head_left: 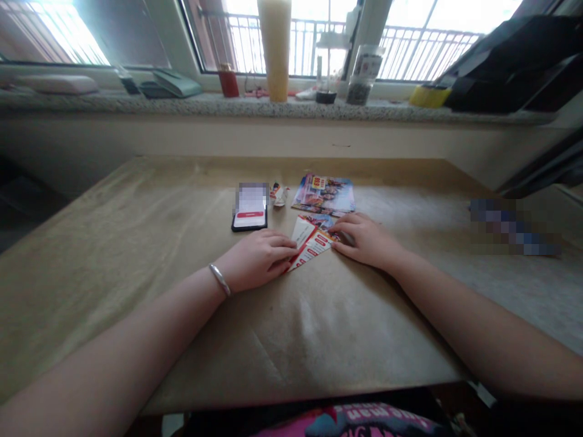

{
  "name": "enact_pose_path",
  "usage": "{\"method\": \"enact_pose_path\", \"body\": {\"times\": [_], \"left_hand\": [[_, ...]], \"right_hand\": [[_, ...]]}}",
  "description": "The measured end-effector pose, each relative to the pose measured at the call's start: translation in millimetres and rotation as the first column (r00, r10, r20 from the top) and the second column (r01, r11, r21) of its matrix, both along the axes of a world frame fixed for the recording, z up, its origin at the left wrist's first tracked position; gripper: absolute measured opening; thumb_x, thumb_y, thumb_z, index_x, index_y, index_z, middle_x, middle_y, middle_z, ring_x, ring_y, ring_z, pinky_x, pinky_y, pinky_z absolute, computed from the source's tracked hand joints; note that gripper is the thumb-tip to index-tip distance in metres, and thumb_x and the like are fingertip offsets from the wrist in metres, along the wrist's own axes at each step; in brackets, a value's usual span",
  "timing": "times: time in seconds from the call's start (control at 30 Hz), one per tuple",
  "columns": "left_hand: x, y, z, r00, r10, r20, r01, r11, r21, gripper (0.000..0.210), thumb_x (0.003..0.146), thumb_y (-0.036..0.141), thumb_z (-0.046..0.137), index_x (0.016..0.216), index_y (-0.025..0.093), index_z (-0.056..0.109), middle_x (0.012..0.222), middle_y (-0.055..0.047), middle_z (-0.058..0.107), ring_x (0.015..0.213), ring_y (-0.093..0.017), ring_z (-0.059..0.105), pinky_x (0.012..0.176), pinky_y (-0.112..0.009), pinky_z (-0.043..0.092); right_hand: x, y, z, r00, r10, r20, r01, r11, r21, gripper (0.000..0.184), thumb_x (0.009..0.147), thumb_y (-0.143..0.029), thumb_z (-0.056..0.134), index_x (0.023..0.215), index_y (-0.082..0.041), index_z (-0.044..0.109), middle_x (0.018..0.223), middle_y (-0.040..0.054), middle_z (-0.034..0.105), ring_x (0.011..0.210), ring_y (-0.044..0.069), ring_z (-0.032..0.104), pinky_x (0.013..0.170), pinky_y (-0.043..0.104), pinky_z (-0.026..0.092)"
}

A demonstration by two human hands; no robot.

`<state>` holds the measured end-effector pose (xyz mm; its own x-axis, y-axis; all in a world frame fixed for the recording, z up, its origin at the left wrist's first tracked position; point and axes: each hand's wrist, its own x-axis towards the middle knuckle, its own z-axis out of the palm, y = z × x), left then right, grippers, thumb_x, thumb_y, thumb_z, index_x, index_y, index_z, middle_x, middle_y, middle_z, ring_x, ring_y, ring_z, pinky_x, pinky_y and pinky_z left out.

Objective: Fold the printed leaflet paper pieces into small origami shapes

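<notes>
Between my hands a printed paper flyer (313, 245) lies on the table, folded into a pointed shape with white, red and colourful faces. My left hand (255, 258), with a silver bangle on the wrist, holds down its lower left edge with the fingers close together. On the other side my right hand (364, 238) grips the right corner between thumb and fingers. Just beyond sits a stack of colourful flyers (324, 193). A small crumpled or folded paper piece (279, 195) stands left of the stack. Beside it is a phone (250, 209) with a lit, blurred screen.
A beige cover spreads over the table (191, 328). At the far right lies a blurred bluish item (512, 227). Behind, the stone windowsill (182, 106) carries a tall yellowish cylinder (276, 54), a red container (228, 81), clear containers (364, 76) and a black bulky object (505, 73).
</notes>
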<state>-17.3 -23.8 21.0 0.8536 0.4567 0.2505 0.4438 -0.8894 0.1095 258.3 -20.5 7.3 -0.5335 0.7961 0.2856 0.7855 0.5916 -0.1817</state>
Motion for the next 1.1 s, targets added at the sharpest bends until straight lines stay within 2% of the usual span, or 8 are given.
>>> {"method": "enact_pose_path", "body": {"times": [0.1,0.23,0.43,0.67,0.8,0.93,1.0,1.1], "left_hand": [[0,1,1.6,0.999,-0.029,0.024,0.03,0.999,-0.038,0.027,0.089,0.024,0.048,0.109,0.022,0.066,0.109,-0.006,0.067,0.1,-0.02,0.06,0.089,-0.036,0.047],[-2,2,1.6,0.997,-0.073,0.036,0.075,0.996,-0.054,0.027,0.09,0.024,0.049,0.111,0.024,0.066,0.107,-0.006,0.067,0.1,-0.019,0.058,0.089,-0.036,0.046],[-5,4,-3.2,0.995,-0.094,0.011,0.095,0.994,-0.056,0.032,0.089,0.027,0.052,0.119,0.027,0.061,0.123,-0.005,0.058,0.121,-0.024,0.046,0.103,-0.042,0.04],[-6,5,-6.2,0.996,-0.082,-0.028,0.078,0.99,-0.114,0.035,0.088,0.027,0.052,0.123,0.028,0.058,0.125,-0.008,0.055,0.116,-0.022,0.051,0.098,-0.04,0.044],[-6,5,-7.5,0.996,-0.081,-0.025,0.077,0.989,-0.13,0.036,0.089,0.026,0.05,0.124,0.027,0.057,0.127,-0.008,0.054,0.116,-0.022,0.052,0.097,-0.037,0.045],[-6,5,-7.3,0.997,-0.071,-0.03,0.067,0.989,-0.134,0.04,0.089,0.025,0.048,0.129,0.023,0.052,0.13,-0.009,0.053,0.117,-0.023,0.051,0.099,-0.037,0.044],[-5,5,-6.8,0.999,-0.04,-0.035,0.035,0.991,-0.13,0.041,0.091,0.025,0.046,0.131,0.021,0.049,0.13,-0.01,0.053,0.117,-0.023,0.051,0.099,-0.038,0.044],[-5,5,-6.4,0.999,-0.04,-0.033,0.036,0.993,-0.115,0.038,0.092,0.025,0.044,0.129,0.02,0.052,0.128,-0.01,0.054,0.117,-0.022,0.052,0.099,-0.037,0.044]], "right_hand": [[3,4,-5.7,0.998,0.057,-0.038,-0.057,0.998,-0.007,0.03,0.085,-0.03,0.055,0.112,-0.02,0.065,0.108,0.0102,0.063,0.102,0.024,0.055,0.092,0.041,0.045],[1,7,-12.5,0.995,0.069,-0.072,-0.07,0.997,-0.012,0.031,0.088,-0.028,0.051,0.115,-0.02,0.064,0.112,0.0108,0.061,0.106,0.024,0.053,0.095,0.042,0.043],[-4,9,-14.3,0.992,0.079,-0.093,-0.08,0.997,-0.001,0.032,0.091,-0.023,0.045,0.116,-0.016,0.063,0.116,0.0134,0.059,0.11,0.024,0.051,0.097,0.042,0.042],[-7,12,-21.7,0.971,0.069,-0.228,-0.076,0.997,-0.023,0.027,0.084,-0.018,0.05,0.106,-0.019,0.065,0.113,0.012,0.062,0.111,0.024,0.053,0.098,0.045,0.04],[-7,12,-18.4,0.93,0.034,-0.367,-0.089,0.987,-0.134,0.022,0.085,-0.025,0.05,0.101,-0.018,0.063,0.108,0.0096,0.065,0.104,0.022,0.057,0.096,0.041,0.042],[-2,10,-12.6,0.891,-0.117,-0.439,-0.031,0.948,-0.316,0.026,0.09,-0.032,0.04,0.093,-0.018,0.061,0.096,0.0068,0.067,0.09,0.019,0.061,0.085,0.035,0.048],[1,9,-11.2,0.871,-0.145,-0.47,-0.032,0.937,-0.347,0.032,0.093,-0.037,0.035,0.088,-0.019,0.061,0.096,0.0062,0.067,0.092,0.019,0.061,0.087,0.034,0.047],[5,8,-9.3,0.86,-0.107,-0.499,-0.092,0.929,-0.359,0.042,0.095,-0.039,0.029,0.074,-0.02,0.059,0.102,0.0065,0.068,0.101,0.019,0.06,0.093,0.034,0.044]]}}
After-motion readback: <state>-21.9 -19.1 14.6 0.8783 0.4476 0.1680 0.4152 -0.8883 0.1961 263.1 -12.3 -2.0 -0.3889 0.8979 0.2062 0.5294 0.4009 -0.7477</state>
